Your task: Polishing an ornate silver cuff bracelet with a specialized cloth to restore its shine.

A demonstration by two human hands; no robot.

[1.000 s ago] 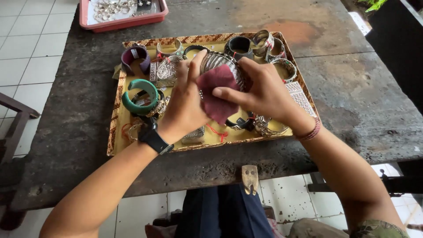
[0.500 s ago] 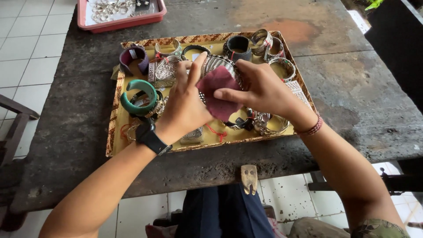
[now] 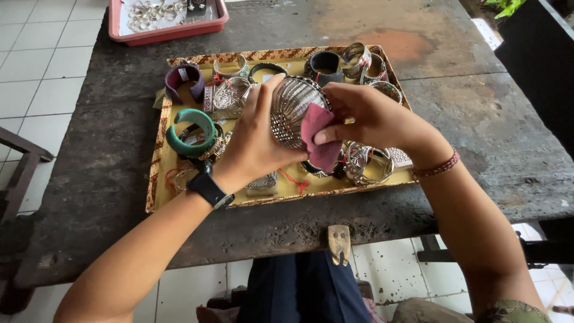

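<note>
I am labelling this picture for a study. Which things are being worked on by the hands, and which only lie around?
In use:
- left hand, grip on the wide silver cuff
- right hand, pressing the dark red cloth on that cuff

Lying about:
- green bangle
- purple bangle
- black bangle
- yellow tray
- red tray

Both forearms rise from the lower frame edge and meet at centre. The left hand [image 3: 254, 146] is cupped, fingers curled upward. The right hand [image 3: 368, 119] pinches, thumb pressed against fingertips.
</note>
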